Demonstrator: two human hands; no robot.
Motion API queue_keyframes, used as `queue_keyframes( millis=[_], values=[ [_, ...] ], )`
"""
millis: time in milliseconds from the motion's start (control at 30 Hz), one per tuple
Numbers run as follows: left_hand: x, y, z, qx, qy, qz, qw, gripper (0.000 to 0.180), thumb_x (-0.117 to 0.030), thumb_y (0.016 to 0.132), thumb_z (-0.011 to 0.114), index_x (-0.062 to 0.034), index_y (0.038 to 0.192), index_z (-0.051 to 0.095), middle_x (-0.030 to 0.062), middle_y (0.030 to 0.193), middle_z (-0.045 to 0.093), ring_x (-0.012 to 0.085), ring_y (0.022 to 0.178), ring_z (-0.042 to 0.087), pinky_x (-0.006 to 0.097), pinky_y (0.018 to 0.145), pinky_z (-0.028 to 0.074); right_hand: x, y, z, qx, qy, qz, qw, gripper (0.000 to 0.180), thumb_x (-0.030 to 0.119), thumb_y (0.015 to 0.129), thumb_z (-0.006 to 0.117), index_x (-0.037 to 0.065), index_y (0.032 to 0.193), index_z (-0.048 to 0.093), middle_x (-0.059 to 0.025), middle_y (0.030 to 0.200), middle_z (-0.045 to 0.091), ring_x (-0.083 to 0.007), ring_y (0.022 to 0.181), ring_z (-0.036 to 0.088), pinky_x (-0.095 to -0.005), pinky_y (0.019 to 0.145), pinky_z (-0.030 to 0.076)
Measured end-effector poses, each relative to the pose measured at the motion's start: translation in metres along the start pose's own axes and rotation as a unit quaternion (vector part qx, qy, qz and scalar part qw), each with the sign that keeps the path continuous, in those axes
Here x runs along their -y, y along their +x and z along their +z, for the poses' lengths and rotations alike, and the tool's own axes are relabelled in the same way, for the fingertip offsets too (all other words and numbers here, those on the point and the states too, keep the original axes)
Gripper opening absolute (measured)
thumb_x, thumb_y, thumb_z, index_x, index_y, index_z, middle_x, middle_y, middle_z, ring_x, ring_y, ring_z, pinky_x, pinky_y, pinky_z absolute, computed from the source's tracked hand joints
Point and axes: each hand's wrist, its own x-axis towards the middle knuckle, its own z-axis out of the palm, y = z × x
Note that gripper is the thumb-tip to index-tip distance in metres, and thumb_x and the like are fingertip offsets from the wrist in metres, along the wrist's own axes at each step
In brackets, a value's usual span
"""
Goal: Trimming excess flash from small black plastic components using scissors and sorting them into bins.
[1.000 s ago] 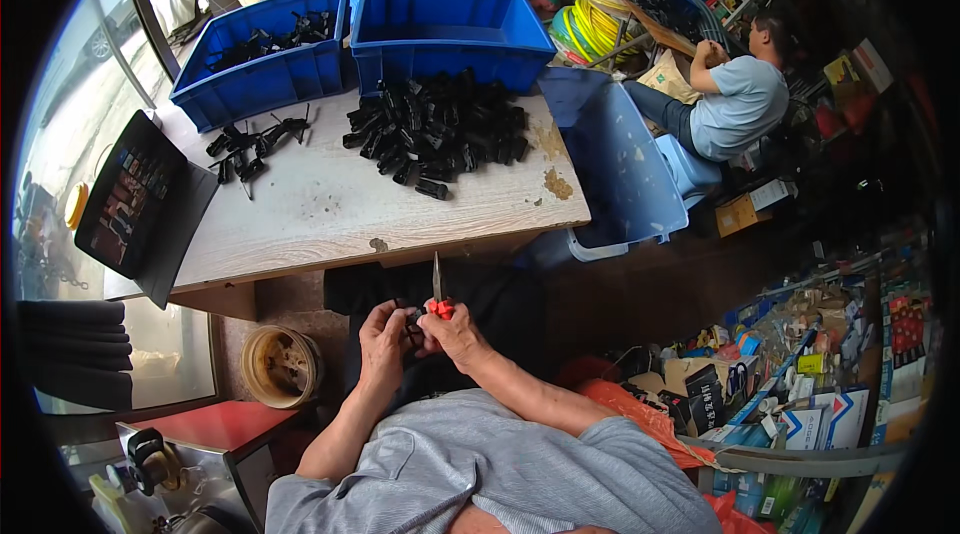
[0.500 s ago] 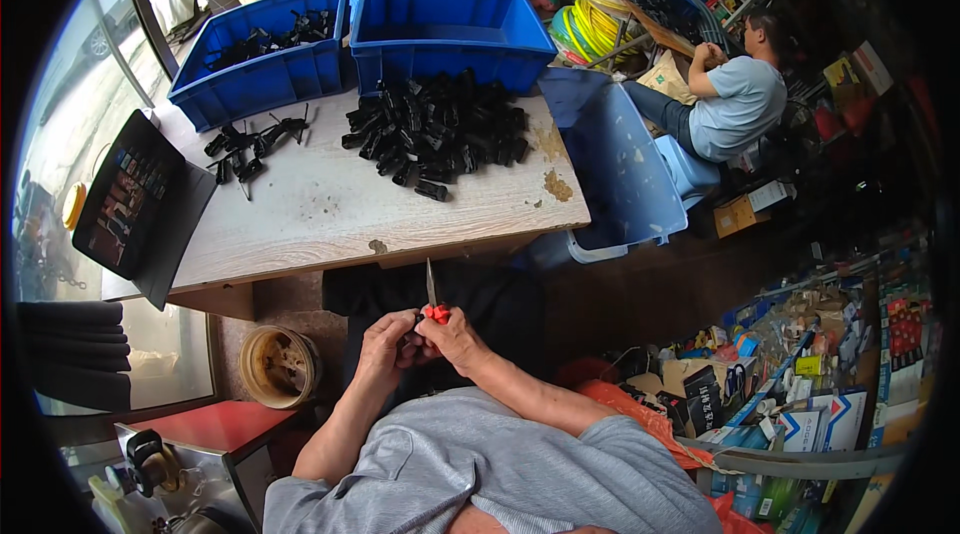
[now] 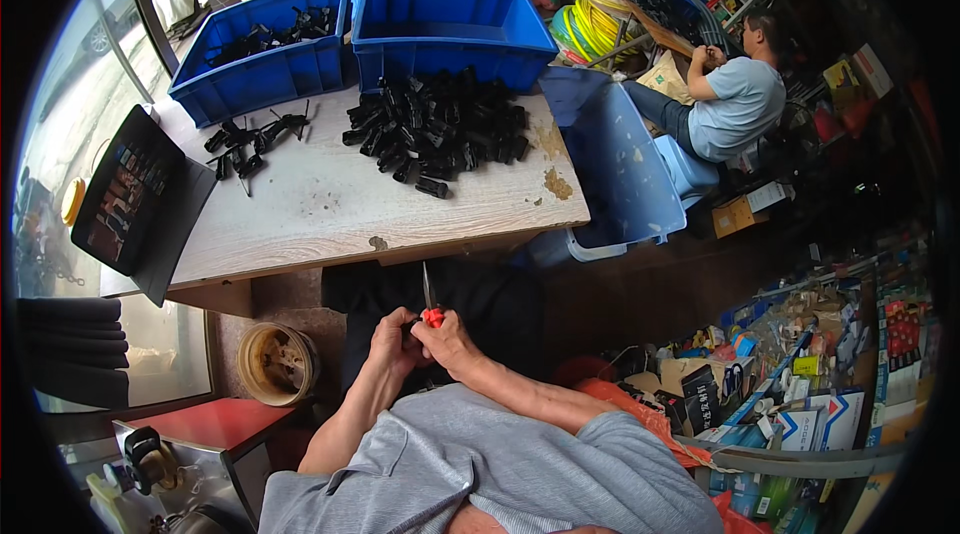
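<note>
My right hand (image 3: 447, 341) is closed around a red-handled tool with a pointed metal blade (image 3: 428, 286); the blade points away from me, toward the table edge. I cannot tell whether it is a knife or scissors. Close against it, my left hand (image 3: 393, 339) pinches a small black part (image 3: 408, 327), mostly hidden by the fingers. Both hands are over my lap, just below the table's near edge. Beyond them on the table lies a heap of black plastic parts (image 3: 435, 129), with a smaller group of black parts with thin stems (image 3: 240, 149) to its left.
The pale wooden table (image 3: 310, 209) bears a blue bin of black parts (image 3: 260, 69), another blue bin (image 3: 450, 59) and a tablet (image 3: 135, 204). A large blue tub (image 3: 625, 169) stands at its right, a bucket (image 3: 275, 364) below left. Another person (image 3: 740, 104) sits far right.
My hands and the bladed tool have shifted very slightly left. Both keep their grip, and the things on the table stay where they were.
</note>
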Motion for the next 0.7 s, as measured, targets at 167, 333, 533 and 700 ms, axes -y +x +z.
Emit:
queue_keyframes(
  millis=[167, 333, 533, 700],
  values=[
    [-0.001, 0.005, -0.021, 0.088, 0.039, 0.012, 0.995, 0.014, -0.021, 0.082, 0.06, -0.009, 0.075, 0.057, 0.0028, 0.06, 0.05, 0.0166, 0.05, 0.048, 0.038, 0.049, 0.044, 0.011, -0.005, -0.002, 0.008, 0.026, 0.019, 0.999, 0.016, 0.017, 0.081, 0.064, 0.002, 0.077, 0.06, -0.0042, 0.061, 0.055, -0.0123, 0.05, 0.052, -0.0294, 0.045, 0.047],
    [-0.01, -0.025, -0.012, 0.154, 0.117, 0.161, 0.968, 0.027, -0.022, 0.097, 0.054, -0.001, 0.113, 0.058, 0.006, 0.084, 0.064, 0.0145, 0.068, 0.062, 0.025, 0.054, 0.049, 0.029, -0.006, -0.008, 0.062, 0.085, -0.025, 0.994, 0.018, 0.019, 0.085, 0.065, 0.003, 0.078, 0.059, -0.004, 0.063, 0.056, -0.0121, 0.051, 0.053, -0.0307, 0.045, 0.049],
    [-0.02, -0.042, -0.02, 0.215, 0.174, 0.256, 0.926, 0.038, -0.011, 0.096, 0.056, 0.0015, 0.132, 0.052, 0.0114, 0.101, 0.067, 0.0173, 0.088, 0.067, 0.029, 0.072, 0.058, 0.042, -0.008, -0.009, 0.044, 0.16, -0.036, 0.985, 0.025, 0.024, 0.09, 0.064, 0.008, 0.072, 0.057, -0.0008, 0.058, 0.052, -0.0101, 0.048, 0.051, -0.0261, 0.044, 0.046],
    [-0.02, -0.047, -0.023, 0.291, 0.193, 0.309, 0.885, 0.044, 0.003, 0.091, 0.061, 0.0002, 0.135, 0.052, 0.013, 0.103, 0.067, 0.0178, 0.092, 0.067, 0.031, 0.082, 0.056, 0.048, -0.011, -0.011, 0.061, 0.18, -0.039, 0.981, 0.024, 0.026, 0.09, 0.064, 0.008, 0.075, 0.058, 0.0001, 0.063, 0.053, -0.0096, 0.05, 0.051, -0.027, 0.045, 0.049]
  ],
)
